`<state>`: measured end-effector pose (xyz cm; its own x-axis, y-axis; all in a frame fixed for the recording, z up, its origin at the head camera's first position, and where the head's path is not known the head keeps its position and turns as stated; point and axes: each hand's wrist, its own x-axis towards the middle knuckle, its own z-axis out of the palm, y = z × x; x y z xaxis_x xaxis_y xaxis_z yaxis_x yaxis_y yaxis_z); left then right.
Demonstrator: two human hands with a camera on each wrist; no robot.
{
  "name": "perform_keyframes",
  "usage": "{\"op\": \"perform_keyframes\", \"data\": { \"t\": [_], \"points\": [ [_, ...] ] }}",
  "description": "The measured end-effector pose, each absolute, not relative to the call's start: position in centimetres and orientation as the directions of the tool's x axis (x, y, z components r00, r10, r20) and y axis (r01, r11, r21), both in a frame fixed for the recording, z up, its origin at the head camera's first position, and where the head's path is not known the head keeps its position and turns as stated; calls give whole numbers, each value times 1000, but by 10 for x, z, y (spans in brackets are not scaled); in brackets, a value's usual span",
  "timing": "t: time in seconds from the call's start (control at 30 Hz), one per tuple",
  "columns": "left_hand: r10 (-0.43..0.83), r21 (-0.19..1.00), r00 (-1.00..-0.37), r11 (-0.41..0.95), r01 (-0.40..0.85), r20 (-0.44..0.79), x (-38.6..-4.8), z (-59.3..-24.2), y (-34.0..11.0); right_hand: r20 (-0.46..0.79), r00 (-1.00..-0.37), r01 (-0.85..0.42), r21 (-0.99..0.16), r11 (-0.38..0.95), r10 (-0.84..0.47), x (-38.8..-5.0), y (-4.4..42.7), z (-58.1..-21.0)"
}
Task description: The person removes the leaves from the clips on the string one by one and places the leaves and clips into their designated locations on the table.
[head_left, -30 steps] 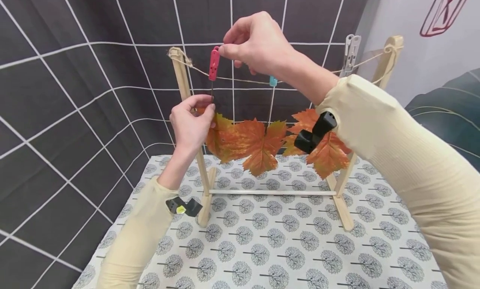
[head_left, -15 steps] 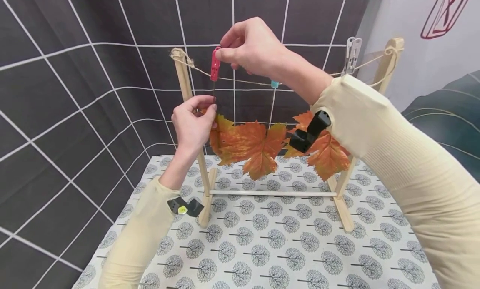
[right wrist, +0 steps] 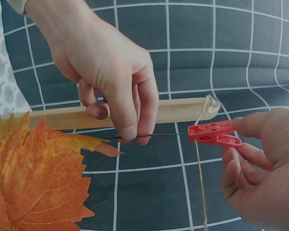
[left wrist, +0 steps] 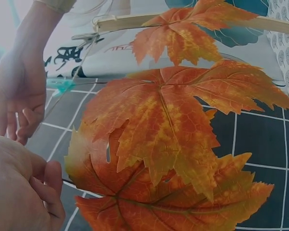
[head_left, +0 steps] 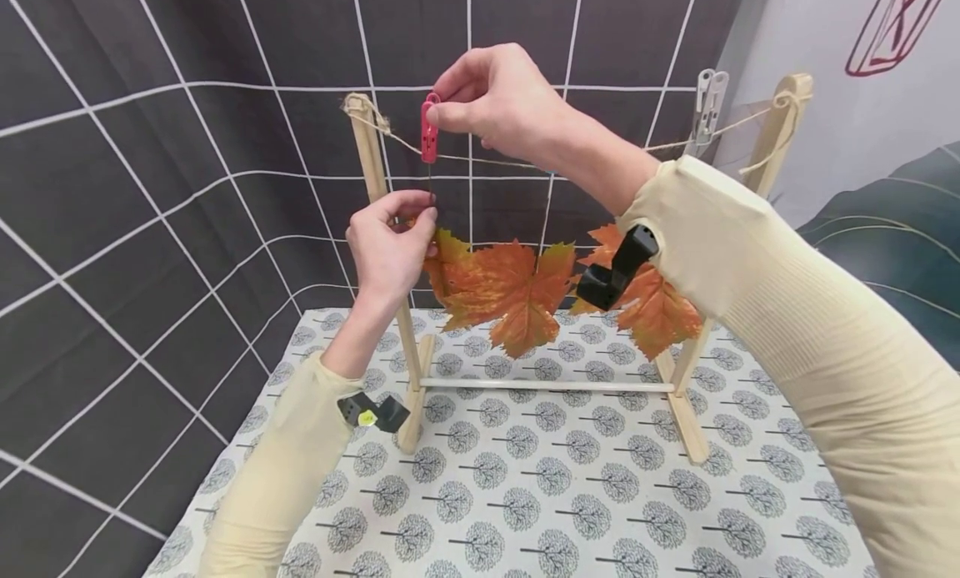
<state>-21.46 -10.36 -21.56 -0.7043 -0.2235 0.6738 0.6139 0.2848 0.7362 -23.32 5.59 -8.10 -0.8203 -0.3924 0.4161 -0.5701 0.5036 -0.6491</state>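
My left hand [head_left: 388,248] pinches the dark stem [right wrist: 156,135] of an orange-yellow maple leaf [left wrist: 149,204] between thumb and fingertips. Above it, my right hand [head_left: 510,103] holds the upper end of a red clothespin [head_left: 429,140]. In the right wrist view, the clothespin's tip sits at the twine [right wrist: 200,178], with the stem's end at the same spot. A second maple leaf [head_left: 521,299] hangs beside the held one and overlaps it. Farther right is another maple leaf [head_left: 660,315], partly hidden behind my right wrist camera.
The twine runs between two wooden posts [head_left: 367,157] of a stand with a white lower bar [head_left: 540,385]. Grey clothespins [head_left: 708,107] clip onto its right end. A turquoise clothespin [left wrist: 63,85] shows in the left wrist view. A tree-print cloth [head_left: 517,511] covers the table.
My right hand has lowered slightly, still at the red clothespin. The turquoise clothespin has become hidden behind my right arm in the head view. My left hand keeps its pinch on the stem.
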Motion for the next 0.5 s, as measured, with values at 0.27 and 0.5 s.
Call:
{"op": "perform_keyframes", "data": {
  "t": [0.27,0.5],
  "points": [
    [-224,734,-701,289,615,676,-214,-214,-104,446,-803,-595,-638,488,-396,-235,55,-83],
    [-213,730,-701,284,622,680,-214,-213,-103,491,-789,-615,-622,484,-370,-235,55,-86]
  ]
}}
